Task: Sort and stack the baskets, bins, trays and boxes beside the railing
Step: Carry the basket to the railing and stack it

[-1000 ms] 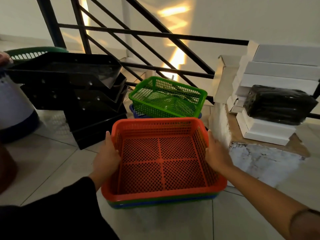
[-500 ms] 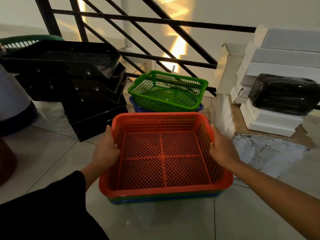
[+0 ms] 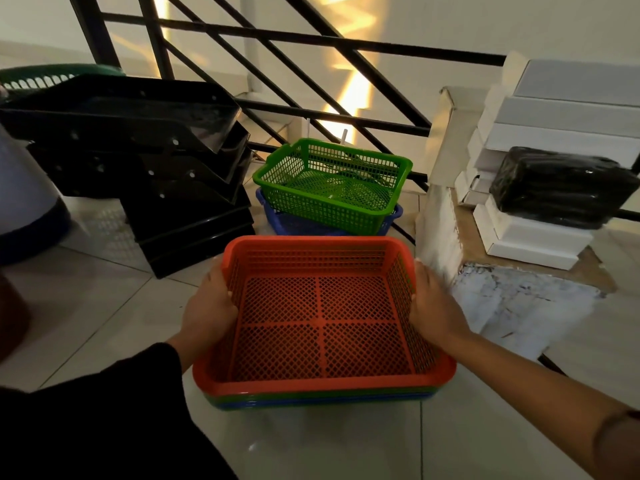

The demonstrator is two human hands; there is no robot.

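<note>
The black metal railing (image 3: 311, 39) runs its straight and slanted bars across the pale wall behind everything, patches of warm light caught between them. Under it, to my left, the black trays (image 3: 145, 161) lean in a glossy, stepped pile, their smooth plastic walls punched with small round holes; a green slotted rim shows behind them, mostly hidden. To my right the white boxes (image 3: 554, 133) sit in a flat, matte stack on a torn, scuffed cardboard carton (image 3: 485, 292), with a bundle wrapped in shiny black film (image 3: 561, 187) resting on one of the lower boxes; I cannot tell what is inside it. In the middle, I hold the orange basket (image 3: 322, 317), a shallow rectangular mesh tray with a cross rib in its floor, nested on a green and a blue one of which only the rims show. My left hand (image 3: 207, 310) and right hand (image 3: 433, 306) grip its two side rims, thumbs over the edge, fingers hidden underneath. Whether the stack rests on the floor or is lifted I cannot tell. Just beyond it, the green basket (image 3: 332, 185) sits tilted in the blue basket (image 3: 294, 221), which is largely covered. Glossy pale tiles (image 3: 104, 306) reflect everything.
</note>
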